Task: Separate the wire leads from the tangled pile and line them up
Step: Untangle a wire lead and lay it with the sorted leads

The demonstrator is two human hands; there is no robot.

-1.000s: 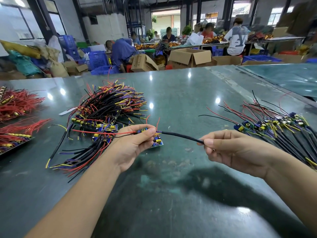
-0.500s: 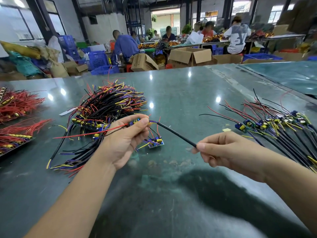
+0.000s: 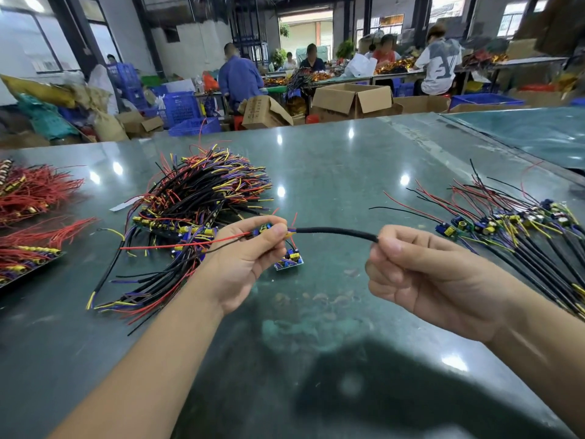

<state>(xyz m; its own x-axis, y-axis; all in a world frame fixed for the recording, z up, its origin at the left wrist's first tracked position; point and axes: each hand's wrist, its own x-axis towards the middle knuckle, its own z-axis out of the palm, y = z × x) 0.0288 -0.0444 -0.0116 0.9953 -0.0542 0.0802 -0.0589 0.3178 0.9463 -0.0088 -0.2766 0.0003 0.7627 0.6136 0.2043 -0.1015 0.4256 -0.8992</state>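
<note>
A tangled pile of black, red, yellow and purple wire leads (image 3: 196,201) with small blue boards lies on the green table (image 3: 332,160) at centre left. My left hand (image 3: 250,258) pinches the board end of one wire lead (image 3: 335,232), whose red strand trails left. My right hand (image 3: 421,274) pinches the far end of its black sleeve, which arches between the two hands above the table. A small blue board (image 3: 289,260) lies under my left hand's fingertips. A row of separated leads (image 3: 506,226) lies fanned out at the right.
Bundles of red wires (image 3: 34,191) and a tray of boards (image 3: 28,258) sit at the table's left edge. Beyond the far edge stand cardboard boxes (image 3: 351,101), blue crates (image 3: 180,109) and several people at work benches.
Both hands have risen a little and come closer together, so the black sleeve now bows upward instead of being stretched straight. The piles have not moved.
</note>
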